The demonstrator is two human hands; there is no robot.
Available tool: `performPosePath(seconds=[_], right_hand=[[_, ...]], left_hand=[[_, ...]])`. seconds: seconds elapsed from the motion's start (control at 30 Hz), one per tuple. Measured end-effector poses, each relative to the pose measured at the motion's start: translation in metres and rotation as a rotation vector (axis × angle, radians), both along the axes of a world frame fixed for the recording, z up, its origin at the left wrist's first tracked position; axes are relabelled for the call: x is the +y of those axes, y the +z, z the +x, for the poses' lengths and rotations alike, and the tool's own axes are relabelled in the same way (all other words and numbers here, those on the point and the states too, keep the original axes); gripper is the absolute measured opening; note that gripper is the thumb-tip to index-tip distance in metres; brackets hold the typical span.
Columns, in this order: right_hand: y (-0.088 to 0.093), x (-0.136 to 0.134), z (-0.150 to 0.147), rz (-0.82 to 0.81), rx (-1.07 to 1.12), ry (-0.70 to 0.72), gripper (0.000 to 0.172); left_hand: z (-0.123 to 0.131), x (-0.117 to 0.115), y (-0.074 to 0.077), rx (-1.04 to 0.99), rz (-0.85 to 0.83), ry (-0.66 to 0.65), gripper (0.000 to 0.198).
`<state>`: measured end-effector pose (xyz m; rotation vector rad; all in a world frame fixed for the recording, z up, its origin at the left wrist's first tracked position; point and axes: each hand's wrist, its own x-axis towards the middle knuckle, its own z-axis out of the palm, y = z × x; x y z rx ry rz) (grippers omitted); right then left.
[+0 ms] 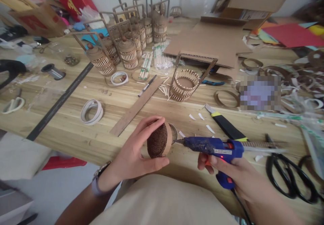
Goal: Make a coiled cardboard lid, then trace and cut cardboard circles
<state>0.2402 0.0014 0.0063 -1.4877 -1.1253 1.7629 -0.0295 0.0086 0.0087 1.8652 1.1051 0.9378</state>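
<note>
Between the thumb and fingers of my left hand (141,150) is a round brown cardboard lid (158,140), tilted on its side, with a coiled corrugated face and a smooth paper band. My right hand (227,171) grips a blue hot glue gun (210,145), its red light lit and a finger at the orange trigger. The gun's nozzle points left, close by the lid's rim; whether it touches I cannot tell. Just beyond stands a small basket (186,84) of light sticks and brown cardboard with a tall handle.
Several finished lidded baskets (128,52) stand at the back. A utility knife (226,123) and black scissors (291,174) lie to the right, near paper scraps. Tape rolls (91,111), a cardboard strip (136,106) and a long black ruler (60,101) lie to the left.
</note>
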Motion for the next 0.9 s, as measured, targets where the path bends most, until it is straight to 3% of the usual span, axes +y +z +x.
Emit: performPosePath(seconds=[0.3, 0.53, 0.7, 0.9], right_hand=[[-0.007, -0.001, 0.002, -0.011, 0.025, -0.031, 0.047], [-0.010, 0.008, 0.013, -0.145, 0.251, 0.046, 0.037], [-0.016, 0.011, 0.021, -0.268, 0.466, 0.132, 0.047], [-0.022, 0.007, 0.022, -0.136, 0.441, -0.067, 0.048]], left_hand=[[0.001, -0.001, -0.002, 0.009, 0.010, 0.007, 0.073], [0.000, -0.002, -0.007, -0.004, -0.016, 0.027, 0.072], [-0.005, -0.005, -0.011, -0.008, -0.068, 0.068, 0.068], [-0.007, -0.005, -0.016, 0.023, -0.048, 0.093, 0.068]])
